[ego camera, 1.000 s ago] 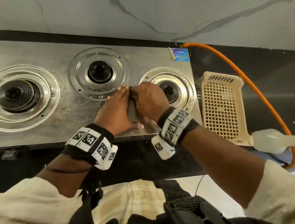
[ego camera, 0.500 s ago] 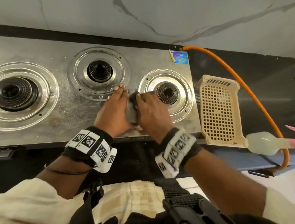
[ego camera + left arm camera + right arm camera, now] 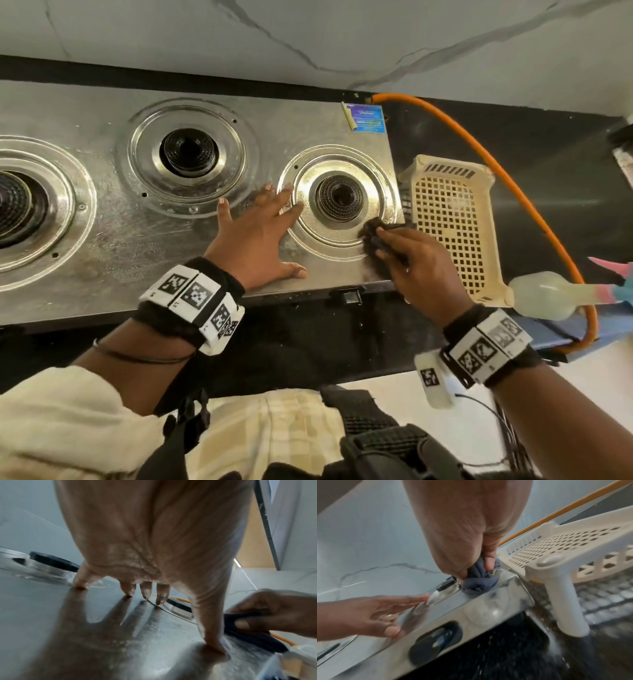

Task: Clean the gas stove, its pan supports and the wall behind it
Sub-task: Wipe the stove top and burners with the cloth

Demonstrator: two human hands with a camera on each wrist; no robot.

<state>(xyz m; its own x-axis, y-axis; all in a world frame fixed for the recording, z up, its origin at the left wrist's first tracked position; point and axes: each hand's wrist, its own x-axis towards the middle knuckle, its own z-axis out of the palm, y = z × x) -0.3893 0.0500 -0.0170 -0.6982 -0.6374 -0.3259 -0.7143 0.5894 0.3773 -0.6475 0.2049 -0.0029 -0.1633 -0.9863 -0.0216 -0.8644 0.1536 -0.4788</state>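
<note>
The steel gas stove lies across the counter with three bare burners and no pan supports on it. My left hand rests flat on the steel between the middle burner and the right burner, fingers spread. My right hand grips a bunched dark cloth and presses it on the right burner's ring near the stove's front right corner. The marbled wall rises behind the stove.
A cream perforated plastic basket stands upside down just right of the stove, close to my right hand. An orange gas hose curves behind and around it. A pale plastic bottle lies at the counter's front right. The black counter edge runs below.
My right hand has carried the cloth from beside my left hand rightward to the right burner's front right rim. My left hand has flattened and spread on the steel.
</note>
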